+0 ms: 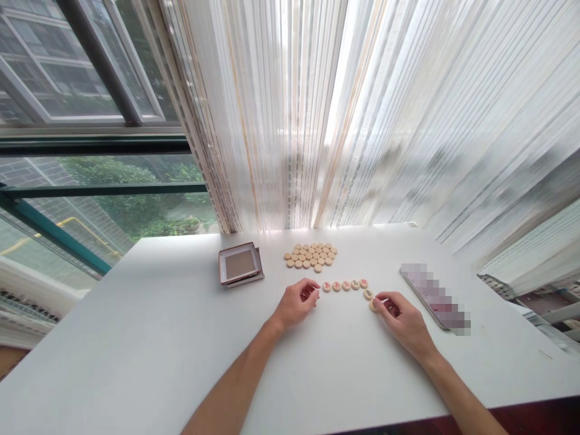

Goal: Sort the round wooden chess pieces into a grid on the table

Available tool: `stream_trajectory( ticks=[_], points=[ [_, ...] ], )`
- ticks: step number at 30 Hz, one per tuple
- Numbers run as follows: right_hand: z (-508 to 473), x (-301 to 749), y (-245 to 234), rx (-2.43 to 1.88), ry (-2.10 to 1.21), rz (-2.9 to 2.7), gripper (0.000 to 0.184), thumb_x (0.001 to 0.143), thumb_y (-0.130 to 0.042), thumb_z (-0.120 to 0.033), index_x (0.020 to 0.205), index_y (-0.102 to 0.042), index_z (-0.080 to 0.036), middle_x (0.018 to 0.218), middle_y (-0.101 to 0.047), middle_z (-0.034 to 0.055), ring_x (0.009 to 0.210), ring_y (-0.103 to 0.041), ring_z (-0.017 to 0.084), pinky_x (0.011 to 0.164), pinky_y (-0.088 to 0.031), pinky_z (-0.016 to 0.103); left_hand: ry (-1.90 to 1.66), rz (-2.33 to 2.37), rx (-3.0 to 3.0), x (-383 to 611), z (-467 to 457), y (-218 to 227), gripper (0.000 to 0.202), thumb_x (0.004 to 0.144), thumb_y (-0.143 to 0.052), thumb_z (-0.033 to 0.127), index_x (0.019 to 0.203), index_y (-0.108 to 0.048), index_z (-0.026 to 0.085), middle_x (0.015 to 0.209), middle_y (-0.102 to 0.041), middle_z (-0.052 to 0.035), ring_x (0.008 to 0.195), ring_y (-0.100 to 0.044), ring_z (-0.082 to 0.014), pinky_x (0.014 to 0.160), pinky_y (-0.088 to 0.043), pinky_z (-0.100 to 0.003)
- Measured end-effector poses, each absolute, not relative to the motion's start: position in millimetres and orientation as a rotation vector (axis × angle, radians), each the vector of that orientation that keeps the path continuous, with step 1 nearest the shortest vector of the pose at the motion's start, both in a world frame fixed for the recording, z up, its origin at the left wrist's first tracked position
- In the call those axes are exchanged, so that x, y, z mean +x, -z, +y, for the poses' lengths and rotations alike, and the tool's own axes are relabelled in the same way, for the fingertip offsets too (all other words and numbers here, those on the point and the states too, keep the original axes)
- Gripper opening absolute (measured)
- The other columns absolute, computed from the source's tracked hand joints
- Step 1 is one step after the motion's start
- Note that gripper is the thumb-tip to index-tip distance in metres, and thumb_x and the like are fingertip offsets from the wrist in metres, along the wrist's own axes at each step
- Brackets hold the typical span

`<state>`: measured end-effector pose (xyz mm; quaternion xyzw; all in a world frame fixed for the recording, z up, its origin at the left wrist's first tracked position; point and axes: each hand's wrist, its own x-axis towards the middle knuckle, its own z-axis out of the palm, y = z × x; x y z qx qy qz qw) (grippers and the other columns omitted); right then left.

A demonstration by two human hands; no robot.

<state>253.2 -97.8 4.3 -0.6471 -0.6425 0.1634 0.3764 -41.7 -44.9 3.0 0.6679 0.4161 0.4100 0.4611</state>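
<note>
Has a shallow box (240, 264) at eleven o'clock. Curls left hand (296, 305) at eleven too, nearer, with thumb and fingertips close; cannot tell whether pinching anything. Sees blank discs (313, 254) at twelve, beyond five inscribed discs (346, 286). Pinches another inscribed disc (372, 306) with right hand (399, 315) toward one o'clock, near a pixelated slab (432, 296).

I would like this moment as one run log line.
left hand: beside marked-disc row | right hand: touching row's nearest disc | plain-topped discs: clustered farther back

The head-worn camera looks forward and down across the table (136, 338)
</note>
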Motion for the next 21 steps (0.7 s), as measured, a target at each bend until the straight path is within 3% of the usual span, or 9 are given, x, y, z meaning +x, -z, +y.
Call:
stream_trajectory(
  ticks=[7,14,17,21],
  points=[
    [-75.9,250.5,-26.7,-1.644,-0.423,-1.565,0.033,0.091,-0.055,-0.052,0.096,-0.067,-0.022,0.094,-0.072,0.0056,0.071,-0.064,0.019,0.064,-0.052,0.030,-1.130,1.154,1.824,-52.9,-39.0,-4.4,0.017,0.093,-0.055,0.030,0.101,-0.065,0.019,0.085,-0.070,-0.0028,0.072,-0.066,-0.0147,0.067,-0.054,-0.026],
    [-6.7,238.2,-62.0,-1.487,-0.354,-1.833,0.033,0.097,-0.044,-0.046,0.106,-0.065,-0.021,0.103,-0.072,0.0089,0.092,-0.068,0.022,0.078,-0.056,0.035,-1.287,1.474,2.286,-80.7,-20.2,-2.9,0.017,0.089,-0.057,0.016,0.104,-0.064,0.021,0.104,-0.068,-0.0063,0.104,-0.060,-0.0240,0.096,-0.049,-0.043],
    [16.5,224.3,-57.6,-1.411,-0.395,-1.987,0.029,0.095,-0.049,-0.044,0.109,-0.065,-0.024,0.110,-0.070,0.0068,0.098,-0.067,0.021,0.079,-0.056,0.033,-1.233,1.530,2.349,-82.8,-17.6,-0.5,0.022,0.088,-0.059,0.016,0.109,-0.063,0.021,0.113,-0.067,-0.0071,0.110,-0.058,-0.0256,0.098,-0.048,-0.045],
    [37.9,209.2,-43.2,-1.333,-0.412,-2.168,0.024,0.088,-0.062,-0.039,0.109,-0.068,-0.029,0.112,-0.068,0.0042,0.105,-0.064,0.023,0.091,-0.052,0.036,-1.183,1.547,2.383,-81.3,-18.5,1.1,0.025,0.088,-0.060,0.016,0.112,-0.064,0.021,0.118,-0.066,-0.0079,0.114,-0.057,-0.0265,0.098,-0.048,-0.045]
  ],
)
